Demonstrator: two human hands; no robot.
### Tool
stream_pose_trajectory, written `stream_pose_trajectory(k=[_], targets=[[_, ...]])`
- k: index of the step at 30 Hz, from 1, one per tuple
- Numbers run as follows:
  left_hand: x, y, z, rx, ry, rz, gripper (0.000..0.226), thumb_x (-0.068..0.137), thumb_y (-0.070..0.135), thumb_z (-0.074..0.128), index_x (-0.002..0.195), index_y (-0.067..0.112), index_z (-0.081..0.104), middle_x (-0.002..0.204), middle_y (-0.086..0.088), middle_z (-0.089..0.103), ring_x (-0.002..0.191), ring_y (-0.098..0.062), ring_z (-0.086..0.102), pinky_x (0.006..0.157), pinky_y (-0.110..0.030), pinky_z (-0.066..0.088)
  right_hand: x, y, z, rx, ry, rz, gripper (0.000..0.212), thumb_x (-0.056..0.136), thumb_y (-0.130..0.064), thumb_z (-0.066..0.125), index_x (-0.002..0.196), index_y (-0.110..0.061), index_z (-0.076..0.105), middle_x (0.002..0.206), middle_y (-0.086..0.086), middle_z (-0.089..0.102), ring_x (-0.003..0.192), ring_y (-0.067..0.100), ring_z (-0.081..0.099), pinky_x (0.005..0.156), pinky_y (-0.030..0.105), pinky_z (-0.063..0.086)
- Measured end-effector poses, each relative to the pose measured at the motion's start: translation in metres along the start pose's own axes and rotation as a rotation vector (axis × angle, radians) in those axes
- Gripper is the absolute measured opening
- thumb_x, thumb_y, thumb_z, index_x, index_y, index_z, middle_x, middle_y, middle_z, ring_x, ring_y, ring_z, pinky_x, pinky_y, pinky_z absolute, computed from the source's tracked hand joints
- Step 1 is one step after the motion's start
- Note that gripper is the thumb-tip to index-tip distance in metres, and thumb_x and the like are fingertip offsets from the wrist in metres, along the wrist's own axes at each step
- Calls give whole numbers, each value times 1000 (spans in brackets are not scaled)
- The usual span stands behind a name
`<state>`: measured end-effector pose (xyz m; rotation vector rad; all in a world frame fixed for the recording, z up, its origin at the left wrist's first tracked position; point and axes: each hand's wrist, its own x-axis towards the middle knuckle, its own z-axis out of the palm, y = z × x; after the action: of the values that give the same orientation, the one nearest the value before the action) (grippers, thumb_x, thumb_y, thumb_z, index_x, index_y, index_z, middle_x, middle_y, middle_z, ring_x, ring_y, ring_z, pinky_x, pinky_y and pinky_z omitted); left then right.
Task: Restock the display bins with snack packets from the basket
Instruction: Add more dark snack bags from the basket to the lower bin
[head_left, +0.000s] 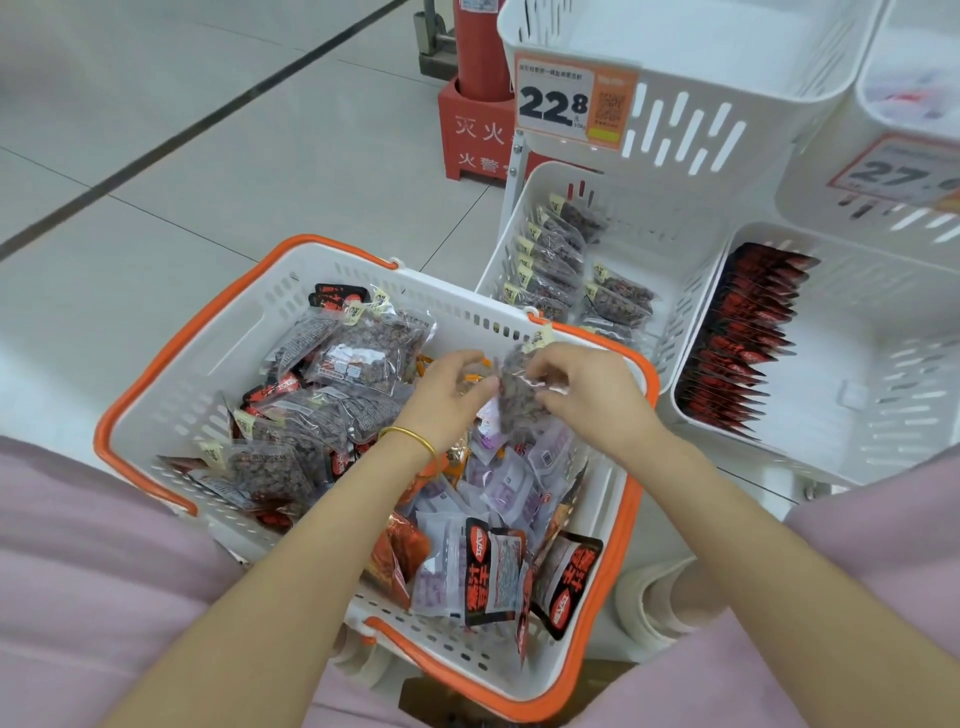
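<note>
A white basket with an orange rim (171, 384) stands in front of me, full of mixed snack packets: clear dark ones, purple ones, red-and-black ones. Both hands hold one clear packet of dark snacks (519, 395) above the basket's far right side. My left hand (452, 395) pinches its left edge; my right hand (582, 395) grips its right side. Behind stands a white display bin (670, 244) with rows of the same dark packets (550, 260).
To the right, another white bin (883, 364) holds a row of red-and-black packets (743, 338). Upper bins carry price tags, 22.8 (571, 104) among them. A red fire extinguisher stand (472, 135) is on the tiled floor behind.
</note>
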<state>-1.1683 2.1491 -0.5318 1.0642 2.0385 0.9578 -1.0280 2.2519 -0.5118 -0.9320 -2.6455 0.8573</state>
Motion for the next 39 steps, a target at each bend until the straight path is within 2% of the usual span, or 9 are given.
stream_pose_trajectory(k=[5,8,13,18,22,27,31,36,39], targets=[[3,-2,-15,-153,-67,-125,64,90,32,59,144,17,29,145,-5,38,129,-20,41,107,-40,38,0,-3,-11,693,-32,70,32,79,16,62,81,-16,64,98,3,70,85,0,66,76,14,51],[3,-6,-20,-444,-56,-252,73,85,19,67,145,15,26,115,-10,54,91,-17,62,90,-40,52,3,1,-11,848,3,74,31,81,18,57,84,-12,65,101,1,71,96,4,67,80,17,52],[0,-12,-25,-719,-30,-351,54,84,5,65,130,-3,39,88,-11,61,67,-16,63,66,-27,55,9,7,-3,903,91,98,43,87,11,54,108,-24,64,120,-8,65,115,8,58,87,23,46],[-5,-20,-28,-764,43,-353,23,84,2,64,95,13,48,83,-9,55,68,-16,59,56,-19,52,18,1,7,1097,39,331,51,86,-4,63,130,-24,49,129,1,56,113,15,57,85,31,50],[-10,-23,-29,-654,53,-323,22,84,2,65,92,16,51,81,-4,56,70,-15,58,62,-23,53,28,3,13,1011,-230,496,49,75,-12,74,120,-14,56,122,11,61,98,17,65,67,34,59],[5,-29,-36,-247,204,-218,38,87,14,65,122,9,50,119,-7,53,104,-18,53,90,-31,47,38,6,19,854,-111,471,34,78,5,70,110,-3,61,92,5,66,51,4,63,42,17,47],[35,-52,-59,279,468,-204,45,84,20,65,125,5,51,130,-14,48,124,-29,40,102,-36,31,44,14,26,742,-76,449,39,76,-1,75,112,-8,62,109,11,67,70,11,61,57,20,52],[62,-66,-71,672,291,-305,66,89,40,57,138,3,32,143,-16,34,131,-33,29,105,-42,30,42,18,35,796,-101,491,34,77,0,74,97,-24,60,115,8,63,71,19,64,55,24,52],[73,-73,-77,824,214,-319,89,82,53,60,147,10,16,152,-10,23,136,-33,23,107,-46,27,44,23,39,808,-123,507,42,74,-3,76,111,-18,61,116,9,65,82,24,68,61,29,54]])
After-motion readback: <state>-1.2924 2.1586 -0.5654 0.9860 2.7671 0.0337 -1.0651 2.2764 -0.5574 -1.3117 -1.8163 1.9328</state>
